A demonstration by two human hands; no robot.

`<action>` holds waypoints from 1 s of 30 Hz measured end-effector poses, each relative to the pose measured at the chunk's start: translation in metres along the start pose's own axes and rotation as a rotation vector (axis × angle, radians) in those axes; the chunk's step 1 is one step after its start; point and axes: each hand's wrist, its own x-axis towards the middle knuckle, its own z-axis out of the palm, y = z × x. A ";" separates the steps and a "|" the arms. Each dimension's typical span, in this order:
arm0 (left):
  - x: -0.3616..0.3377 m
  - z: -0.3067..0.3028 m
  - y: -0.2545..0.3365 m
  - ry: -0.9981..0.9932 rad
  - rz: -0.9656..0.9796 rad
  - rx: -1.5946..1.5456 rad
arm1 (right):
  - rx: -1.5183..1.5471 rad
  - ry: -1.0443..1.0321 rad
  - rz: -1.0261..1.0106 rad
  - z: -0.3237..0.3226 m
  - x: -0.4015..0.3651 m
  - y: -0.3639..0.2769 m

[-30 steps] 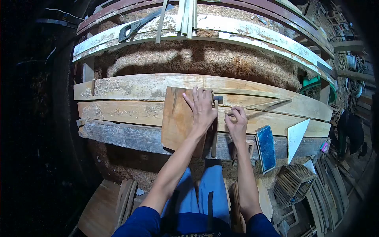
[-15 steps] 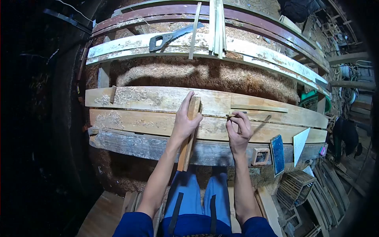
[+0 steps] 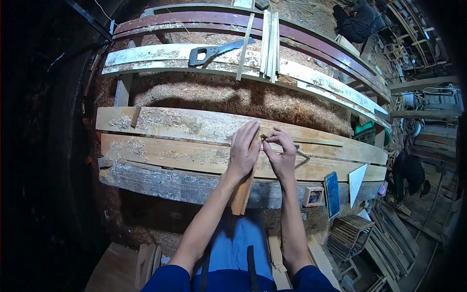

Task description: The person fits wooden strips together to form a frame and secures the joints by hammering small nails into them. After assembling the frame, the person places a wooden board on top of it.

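Note:
A length of wood (image 3: 242, 197) lies across the bench planks, its near end jutting toward my legs. My left hand (image 3: 242, 148) is wrapped over its far part. Close beside, at the far end of the wood, my right hand (image 3: 281, 152) is closed in a pinch; I cannot tell what small dark thing is between the fingertips. Just right of that hand, a thin dark angled tool (image 3: 302, 155) rests on the planks. A narrow wooden strip (image 3: 318, 141) lies beyond it.
The plank bench (image 3: 194, 156) carries shavings at its left. Along its near edge stand a small wooden frame (image 3: 313, 196), a blue slab (image 3: 332, 194) and a white triangle (image 3: 357, 182). A handsaw (image 3: 204, 55) and thin strips (image 3: 270, 46) lie on the far bench. A person (image 3: 360, 22) is at the upper right.
My right hand has moved left to the wood's far end, beside my left hand. The left hand's fingers now lie over the wood. The whole view has shifted slightly.

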 end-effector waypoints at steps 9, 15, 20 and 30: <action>-0.004 0.001 0.010 0.080 -0.052 0.053 | 0.333 -0.174 0.122 -0.004 0.007 0.020; -0.004 0.009 0.010 0.152 -0.045 -0.005 | 0.281 -0.274 0.029 -0.019 0.025 0.010; -0.006 0.015 0.012 0.200 -0.185 -0.074 | 0.143 -0.346 -0.145 -0.022 0.031 0.020; -0.006 0.001 0.016 0.191 0.009 0.249 | 0.211 -0.294 0.020 -0.020 0.008 0.014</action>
